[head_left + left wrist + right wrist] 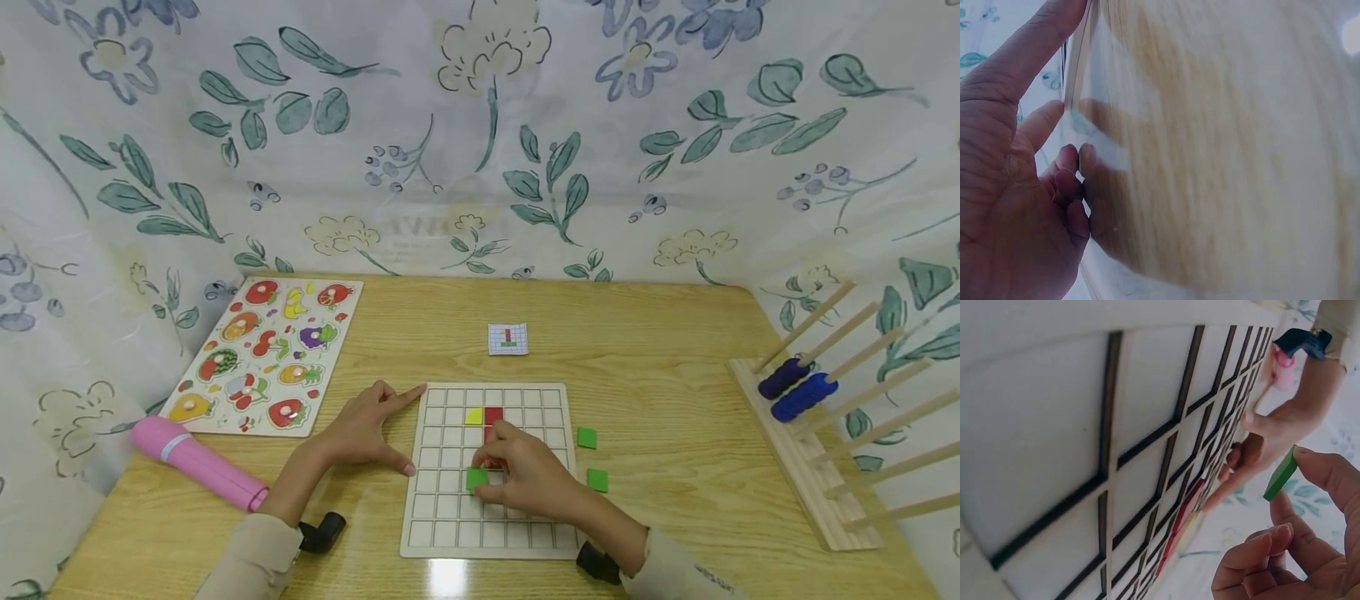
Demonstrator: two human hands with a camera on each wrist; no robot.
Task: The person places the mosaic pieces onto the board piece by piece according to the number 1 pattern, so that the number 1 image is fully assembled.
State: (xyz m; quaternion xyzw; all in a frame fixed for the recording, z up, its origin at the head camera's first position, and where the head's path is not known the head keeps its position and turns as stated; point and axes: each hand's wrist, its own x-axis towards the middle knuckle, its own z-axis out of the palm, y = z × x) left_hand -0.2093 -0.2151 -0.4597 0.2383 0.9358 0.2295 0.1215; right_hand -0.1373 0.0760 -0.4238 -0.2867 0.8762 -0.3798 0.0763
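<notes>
One green tile (pixel 476 478) above grid board (pixel 450 533)

Left hand (pixel 365 432) lies flat, palm down, index finger and thumb spread wide in an L, the other fingers tucked in a bit. Right hand (pixel 522 477) is curled over, thumb and index pinching, the other fingers folded under. Both forearms angle in, sleeves at the wrists.
</notes>
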